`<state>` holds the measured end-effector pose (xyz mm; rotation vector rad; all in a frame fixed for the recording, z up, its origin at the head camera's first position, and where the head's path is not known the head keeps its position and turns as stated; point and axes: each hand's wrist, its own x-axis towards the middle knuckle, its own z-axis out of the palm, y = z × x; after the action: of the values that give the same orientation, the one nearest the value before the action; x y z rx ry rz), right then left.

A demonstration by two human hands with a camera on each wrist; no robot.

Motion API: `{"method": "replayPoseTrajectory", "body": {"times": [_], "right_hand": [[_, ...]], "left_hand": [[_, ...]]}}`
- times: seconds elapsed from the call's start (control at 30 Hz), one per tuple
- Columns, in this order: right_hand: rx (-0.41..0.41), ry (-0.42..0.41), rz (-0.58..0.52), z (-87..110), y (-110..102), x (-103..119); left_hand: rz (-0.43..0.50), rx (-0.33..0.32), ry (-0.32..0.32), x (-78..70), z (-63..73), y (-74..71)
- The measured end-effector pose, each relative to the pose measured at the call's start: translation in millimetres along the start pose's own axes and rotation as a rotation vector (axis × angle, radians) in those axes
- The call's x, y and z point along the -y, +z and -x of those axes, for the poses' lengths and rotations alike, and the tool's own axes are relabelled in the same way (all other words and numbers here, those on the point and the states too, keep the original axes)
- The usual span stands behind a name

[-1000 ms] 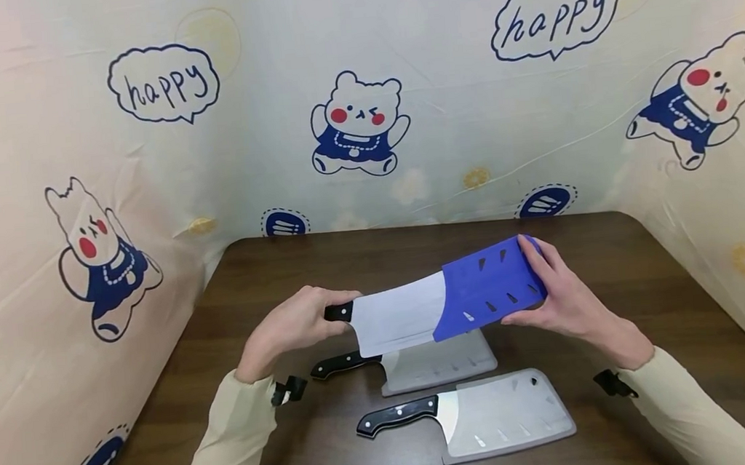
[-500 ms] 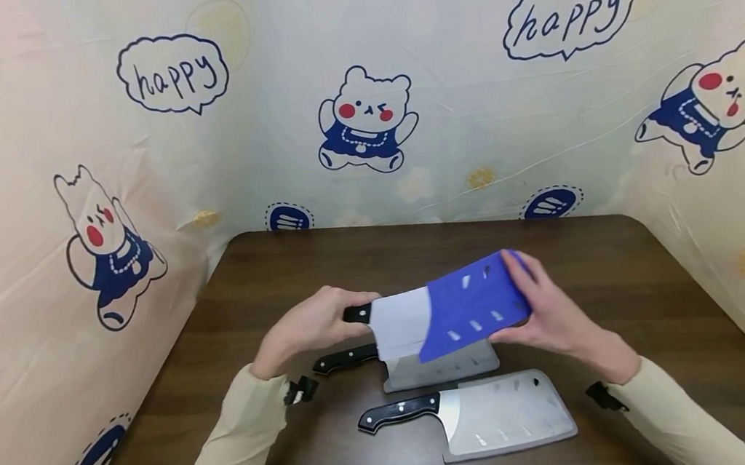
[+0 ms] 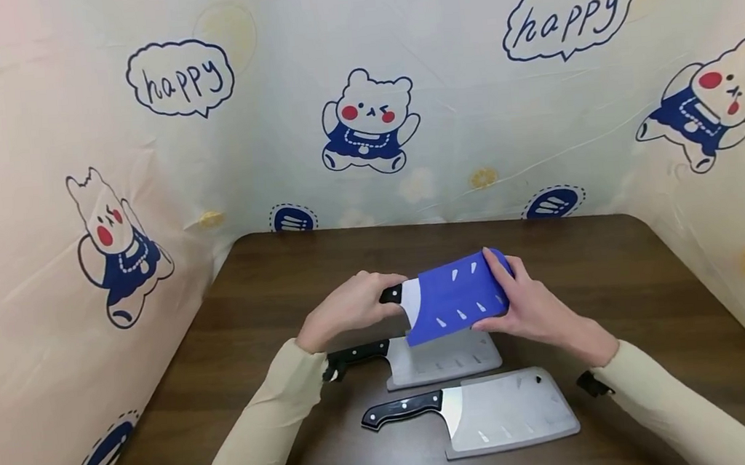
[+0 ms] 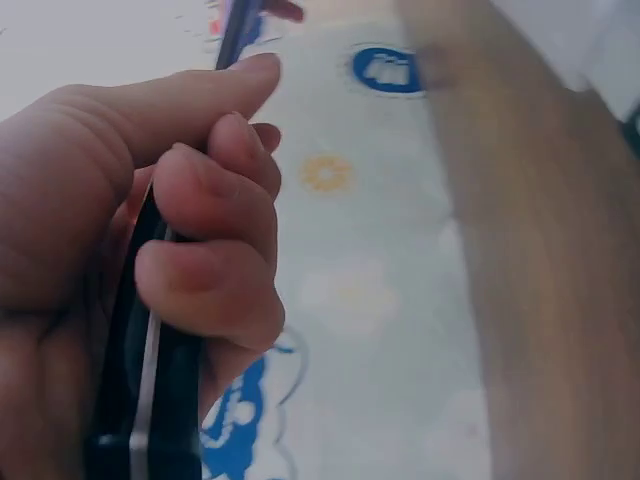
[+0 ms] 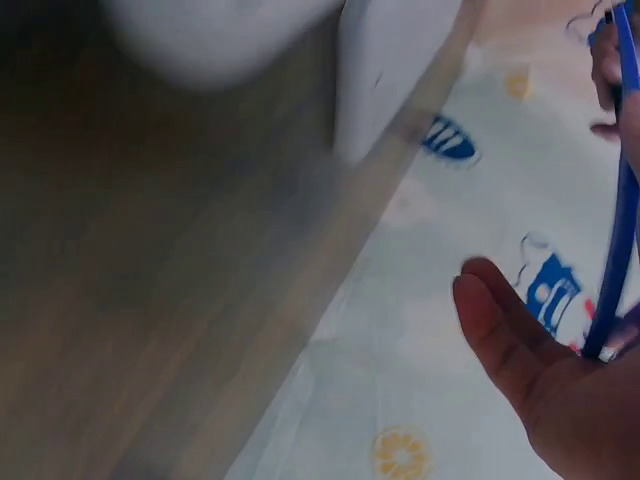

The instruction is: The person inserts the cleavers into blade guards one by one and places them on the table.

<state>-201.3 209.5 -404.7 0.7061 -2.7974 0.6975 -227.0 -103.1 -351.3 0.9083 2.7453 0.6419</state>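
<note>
My left hand [image 3: 355, 303] grips the black handle [image 4: 150, 350] of a cleaver, its fingers wrapped round it in the left wrist view. Most of the blade [image 3: 412, 299] sits inside a blue slotted sheath [image 3: 456, 295]; only a strip of metal near the handle shows. With thumb and fingers my right hand [image 3: 529, 300] holds the far end of that sheath. Cleaver and sheath are raised above the table, slightly tilted up to the right. Behind and below them lies a second cleaver [image 3: 444, 358] in a grey translucent sheath, partly hidden.
Nearer the front edge, another cleaver [image 3: 511, 411] in a grey sheath rests on the brown wooden table [image 3: 270, 270], black handle to the left. A printed cloth [image 3: 442, 110] with bears surrounds the table at the back and sides.
The blue sheath has slid over more of the blade, leaving just a narrow strip bare. My left hand has moved right and my right hand left, so they are closer together.
</note>
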Motion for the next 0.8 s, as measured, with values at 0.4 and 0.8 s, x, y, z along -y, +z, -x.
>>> {"method": "replayPoseTrajectory", "body": {"times": [0.4,0.8], "right_hand": [[0.172,0.136,0.02,-25.8,10,-40],[0.37,0.265,0.046,-47.9,22,-57]], "left_hand": [[-0.137,0.014,-0.153,13.2,-47.0,19.2],[-0.141,0.029,-0.242,37.1,-81.4,43.7]]}}
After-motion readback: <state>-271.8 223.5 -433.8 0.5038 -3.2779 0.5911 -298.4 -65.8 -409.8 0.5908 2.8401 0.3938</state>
